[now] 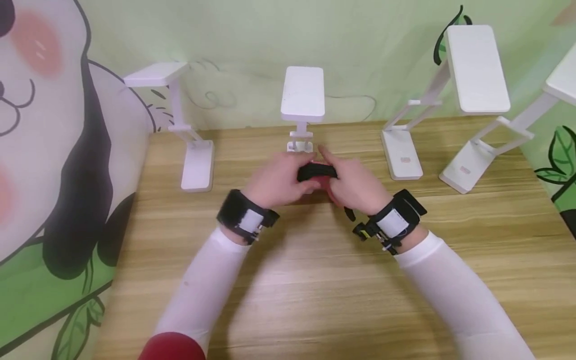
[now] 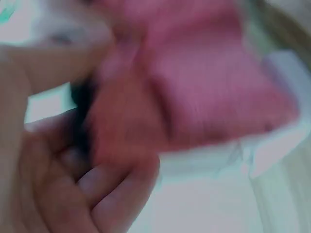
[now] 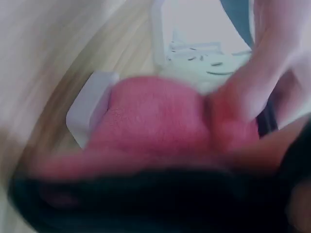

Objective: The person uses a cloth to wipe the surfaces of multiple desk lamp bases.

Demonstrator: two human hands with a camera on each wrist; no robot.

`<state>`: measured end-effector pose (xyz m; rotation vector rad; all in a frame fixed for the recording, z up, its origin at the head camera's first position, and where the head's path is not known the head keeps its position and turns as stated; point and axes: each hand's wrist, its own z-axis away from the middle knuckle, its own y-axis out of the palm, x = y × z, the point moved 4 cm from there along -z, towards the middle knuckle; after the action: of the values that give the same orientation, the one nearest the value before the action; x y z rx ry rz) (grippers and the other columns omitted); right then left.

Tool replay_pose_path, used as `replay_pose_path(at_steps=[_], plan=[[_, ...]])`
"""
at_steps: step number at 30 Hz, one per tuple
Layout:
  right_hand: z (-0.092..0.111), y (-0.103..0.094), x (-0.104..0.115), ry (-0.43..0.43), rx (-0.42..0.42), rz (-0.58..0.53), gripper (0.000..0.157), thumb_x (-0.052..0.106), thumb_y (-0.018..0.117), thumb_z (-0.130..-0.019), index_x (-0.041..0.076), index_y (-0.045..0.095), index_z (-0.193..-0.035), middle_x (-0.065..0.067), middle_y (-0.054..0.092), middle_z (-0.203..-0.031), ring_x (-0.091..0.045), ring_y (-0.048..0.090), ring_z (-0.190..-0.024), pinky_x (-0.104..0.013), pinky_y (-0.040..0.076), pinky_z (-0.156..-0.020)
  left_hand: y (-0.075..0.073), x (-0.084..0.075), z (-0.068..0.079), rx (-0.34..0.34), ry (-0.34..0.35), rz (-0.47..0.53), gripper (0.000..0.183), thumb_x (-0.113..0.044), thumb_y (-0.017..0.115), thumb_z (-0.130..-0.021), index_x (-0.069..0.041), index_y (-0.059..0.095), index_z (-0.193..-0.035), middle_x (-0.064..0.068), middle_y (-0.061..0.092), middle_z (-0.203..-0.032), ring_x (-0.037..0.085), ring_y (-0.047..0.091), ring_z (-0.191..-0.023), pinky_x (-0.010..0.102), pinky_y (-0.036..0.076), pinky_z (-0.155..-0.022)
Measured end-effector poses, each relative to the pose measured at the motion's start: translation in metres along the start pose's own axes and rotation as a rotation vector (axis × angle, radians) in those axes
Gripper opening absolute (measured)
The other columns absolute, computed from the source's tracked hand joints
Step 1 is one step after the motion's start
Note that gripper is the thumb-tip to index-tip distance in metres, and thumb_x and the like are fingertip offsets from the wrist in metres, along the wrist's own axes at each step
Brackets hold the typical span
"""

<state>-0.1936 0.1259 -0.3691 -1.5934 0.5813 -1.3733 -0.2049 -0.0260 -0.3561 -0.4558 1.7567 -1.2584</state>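
- Head view, centre: a soft, pinkish-red fabric item (image 1: 323,184) with a wide black strap (image 1: 316,171) is located between the two hands, directly below the head of the middle white lamp (image 1: 303,92) in the frame.
- Head view, left of centre: the left hand (image 1: 281,178) has its thumb and fingers closed around the left end of the strap.
- Head view, right of centre: the right hand (image 1: 360,186) grips the right side of the item; its index finger points toward the top of the frame. A loose black strap end (image 1: 349,214) hangs out below this hand.
- Head view, surroundings: a wood-grain table (image 1: 306,295) carries further white lamps at left (image 1: 198,165) and right (image 1: 402,152).
- Left wrist view: the fabric fills the upper centre, blurred. The left thumb lies at upper left, the curled fingers at lower left, with fabric between them.
- Right wrist view: the fabric occupies the centre, beside a white box-shaped part (image 3: 90,104) at left. Blur hides the right fingers' exact position.
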Motion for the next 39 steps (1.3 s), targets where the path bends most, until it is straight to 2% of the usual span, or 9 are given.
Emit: replay_pose_path(at_steps=[4,7,12,15,18,22,26,30,39], plan=[[0.000,-0.017,-0.018,0.137,-0.108,-0.079,0.048,0.010,0.046,-0.081,0.018,0.058,-0.127,-0.009,0.068,-0.086,-0.022,0.059,-0.069,-0.031,0.043,-0.050,-0.025,0.036,-0.004,-0.036,-0.134,0.111,0.074,-0.057,0.060,-0.080,-0.027,0.035,-0.143,0.002,0.054,-0.137,0.023,0.064,-0.096,0.042,0.053,-0.079],[-0.001,-0.025,-0.020,0.161,-0.202,-0.060,0.048,0.011,0.046,-0.080,0.020,0.061,-0.125,-0.005,0.066,-0.074,-0.021,0.059,-0.060,-0.031,0.040,-0.045,-0.030,0.058,-0.018,-0.085,-0.141,0.168,0.073,-0.057,0.058,-0.082,-0.031,0.030,-0.144,-0.001,0.045,-0.145,0.024,0.055,-0.118,0.043,0.047,-0.097],[-0.006,-0.001,-0.006,0.025,-0.281,-0.007,0.041,0.013,0.050,-0.081,0.019,0.062,-0.119,-0.004,0.067,-0.064,-0.020,0.062,-0.055,-0.036,0.043,-0.045,-0.012,0.085,-0.044,-0.020,-0.092,0.261,0.070,-0.052,0.061,-0.082,-0.028,0.036,-0.142,-0.001,0.043,-0.146,0.024,0.045,-0.129,0.042,0.039,-0.106],[-0.008,0.029,0.003,-0.125,-0.267,0.113,0.044,0.012,0.055,-0.080,0.015,0.058,-0.124,-0.010,0.071,-0.097,-0.026,0.068,-0.076,-0.042,0.054,-0.058,-0.002,0.095,-0.054,0.030,-0.071,0.288,0.063,-0.050,0.060,-0.084,-0.023,0.045,-0.138,0.001,0.049,-0.142,0.023,0.045,-0.129,0.043,0.038,-0.107],[-0.006,0.060,0.007,-0.250,-0.118,0.251,0.056,0.010,0.058,-0.080,0.011,0.048,-0.136,-0.017,0.055,-0.133,-0.034,0.058,-0.112,-0.049,0.052,-0.088,0.006,0.096,-0.062,0.061,-0.052,0.305,0.056,-0.049,0.059,-0.086,-0.023,0.050,-0.135,0.000,0.053,-0.138,0.020,0.045,-0.130,0.041,0.037,-0.108],[0.000,0.081,0.006,-0.321,0.032,0.343,0.062,0.004,0.057,-0.081,0.012,0.043,-0.140,-0.019,0.044,-0.143,-0.041,0.038,-0.132,-0.051,0.041,-0.103,0.009,0.091,-0.067,0.074,-0.039,0.347,0.047,-0.046,0.058,-0.087,-0.025,0.055,-0.129,-0.003,0.060,-0.128,0.016,0.054,-0.120,0.038,0.044,-0.101],[0.001,0.081,0.005,-0.324,0.053,0.346,0.059,0.001,0.054,-0.083,0.015,0.044,-0.140,-0.017,0.044,-0.144,-0.041,0.035,-0.133,-0.049,0.044,-0.100,0.012,0.088,-0.067,0.084,-0.027,0.369,0.037,-0.043,0.054,-0.090,-0.023,0.058,-0.121,-0.001,0.064,-0.113,0.016,0.058,-0.102,0.037,0.048,-0.090],[-0.006,0.079,0.006,-0.335,0.061,0.343,0.055,-0.001,0.050,-0.086,0.016,0.046,-0.139,-0.016,0.046,-0.142,-0.039,0.040,-0.131,-0.048,0.049,-0.094,0.018,0.088,-0.067,0.086,-0.034,0.390,0.037,-0.044,0.050,-0.091,-0.023,0.057,-0.120,0.001,0.063,-0.114,0.015,0.057,-0.105,0.038,0.047,-0.094],[-0.051,0.081,0.004,-0.293,-0.026,0.364,0.062,0.000,0.054,-0.085,0.020,0.040,-0.142,-0.023,0.036,-0.147,-0.037,0.035,-0.135,-0.046,0.056,-0.078,0.018,0.088,-0.068,0.058,-0.055,0.395,0.028,-0.041,0.054,-0.091,-0.022,0.061,-0.111,0.007,0.066,-0.104,0.020,0.056,-0.089,0.033,0.043,-0.078]])
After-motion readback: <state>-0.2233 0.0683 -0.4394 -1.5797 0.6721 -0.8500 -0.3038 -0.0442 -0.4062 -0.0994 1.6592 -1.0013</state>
